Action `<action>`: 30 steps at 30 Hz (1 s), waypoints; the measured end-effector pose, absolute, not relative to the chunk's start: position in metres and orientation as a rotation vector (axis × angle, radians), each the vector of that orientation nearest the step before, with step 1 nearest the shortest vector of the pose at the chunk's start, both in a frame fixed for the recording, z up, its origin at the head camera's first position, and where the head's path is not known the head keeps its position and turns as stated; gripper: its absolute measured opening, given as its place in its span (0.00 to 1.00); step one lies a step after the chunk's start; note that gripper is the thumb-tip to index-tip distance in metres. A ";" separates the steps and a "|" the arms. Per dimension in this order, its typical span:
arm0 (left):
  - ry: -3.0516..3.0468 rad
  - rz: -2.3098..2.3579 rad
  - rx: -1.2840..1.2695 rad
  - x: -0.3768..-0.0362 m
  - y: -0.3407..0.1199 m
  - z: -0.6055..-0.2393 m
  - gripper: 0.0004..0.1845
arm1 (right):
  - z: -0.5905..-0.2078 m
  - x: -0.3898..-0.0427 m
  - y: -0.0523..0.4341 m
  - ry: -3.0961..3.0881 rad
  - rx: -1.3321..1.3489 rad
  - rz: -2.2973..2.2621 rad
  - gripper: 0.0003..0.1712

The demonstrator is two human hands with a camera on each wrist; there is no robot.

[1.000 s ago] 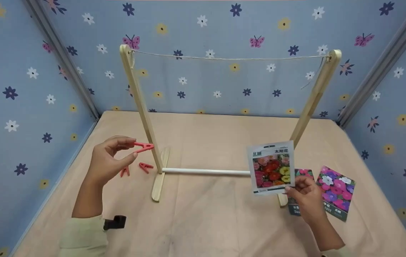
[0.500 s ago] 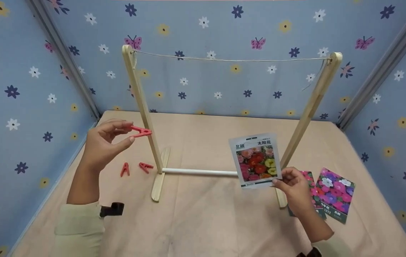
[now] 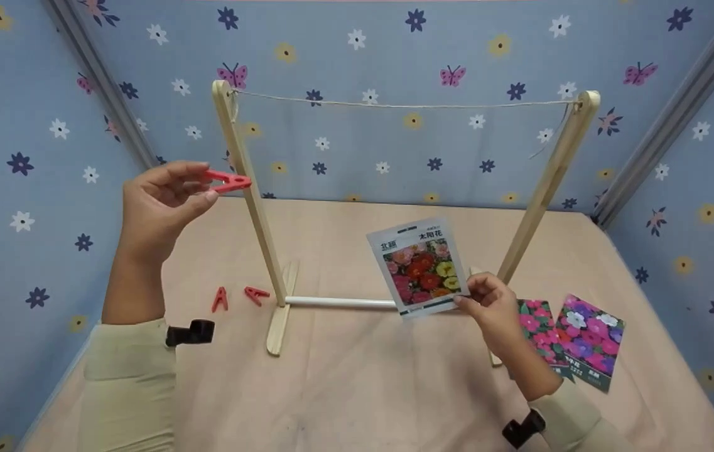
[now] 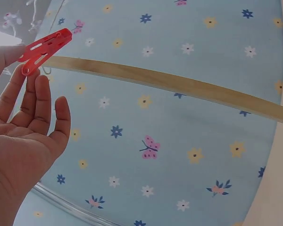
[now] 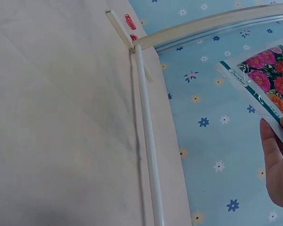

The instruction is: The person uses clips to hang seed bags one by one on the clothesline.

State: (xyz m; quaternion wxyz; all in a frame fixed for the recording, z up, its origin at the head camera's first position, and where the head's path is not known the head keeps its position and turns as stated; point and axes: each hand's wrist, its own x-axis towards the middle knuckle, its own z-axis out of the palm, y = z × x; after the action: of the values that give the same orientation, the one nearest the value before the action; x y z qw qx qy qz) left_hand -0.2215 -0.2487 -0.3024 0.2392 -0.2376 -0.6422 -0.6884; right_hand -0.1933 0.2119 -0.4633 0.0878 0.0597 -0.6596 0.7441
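open gap under the string (image 3: 404,104) between 2 wooden posts (image 3: 250,188).

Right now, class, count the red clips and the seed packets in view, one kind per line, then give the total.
Red clips: 3, one pinched in the left hand at, two on the table at and.
Seed packets: 3, one in the right hand at, two lying at and.
Total: 6

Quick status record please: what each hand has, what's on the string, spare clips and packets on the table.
left hand: pinches red clip, raised beside left post
right hand: holds seed packet by lower corner, above the table
string: bare, nothing hung
spare clips: two, on table left of the post base
other packets: two, flat on table at right
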 end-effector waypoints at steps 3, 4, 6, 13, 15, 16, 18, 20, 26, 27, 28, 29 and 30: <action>-1.756 -1.882 -0.637 -0.224 -0.247 -0.291 0.16 | -0.459 -0.198 0.209 -1.956 0.196 2.205 0.13; -1.751 -1.888 -0.630 -0.225 -0.247 -0.288 0.17 | -0.457 -0.199 0.209 -1.956 0.199 2.195 0.12; -1.745 -1.895 -0.617 -0.227 -0.246 -0.282 0.17 | -0.453 -0.202 0.208 -1.957 0.206 2.172 0.12; -1.739 -1.902 -0.633 -0.230 -0.246 -0.265 0.17 | -0.441 -0.207 0.203 -1.929 0.274 2.176 0.11; -1.758 -1.873 -0.641 -0.232 -0.245 -0.260 0.17 | -0.438 -0.209 0.201 -1.916 0.302 2.181 0.11; -1.768 -1.858 -0.642 -0.232 -0.245 -0.257 0.17 | -0.437 -0.209 0.200 -1.912 0.316 2.183 0.11; -1.775 -1.840 -0.653 -0.234 -0.244 -0.251 0.17 | -0.434 -0.211 0.198 -1.903 0.338 2.188 0.11; -1.786 -1.815 -0.650 -0.235 -0.242 -0.245 0.17 | -0.432 -0.212 0.195 -1.900 0.352 2.185 0.11; -1.912 -1.658 -0.526 -0.236 -0.236 -0.227 0.17 | -0.425 -0.217 0.183 -1.883 0.392 2.184 0.10; -1.944 -1.610 -0.504 -0.236 -0.235 -0.224 0.17 | -0.425 -0.219 0.181 -1.876 0.401 2.191 0.10; -1.976 -1.549 -0.486 -0.236 -0.233 -0.222 0.17 | -0.424 -0.220 0.178 -1.870 0.408 2.199 0.11; -2.004 -1.491 -0.472 -0.236 -0.232 -0.219 0.17 | -0.423 -0.221 0.176 -1.867 0.411 2.204 0.11; -2.030 -1.433 -0.462 -0.236 -0.231 -0.216 0.17 | -0.422 -0.222 0.174 -1.863 0.413 2.206 0.11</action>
State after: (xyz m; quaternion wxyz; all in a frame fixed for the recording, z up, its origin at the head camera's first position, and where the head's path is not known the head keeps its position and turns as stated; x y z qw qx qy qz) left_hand -0.2357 -0.2307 -0.2162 0.3024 -0.1743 -0.7655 -0.5406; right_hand -0.2224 0.1739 -0.4223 0.1122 0.1408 -0.6347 0.7515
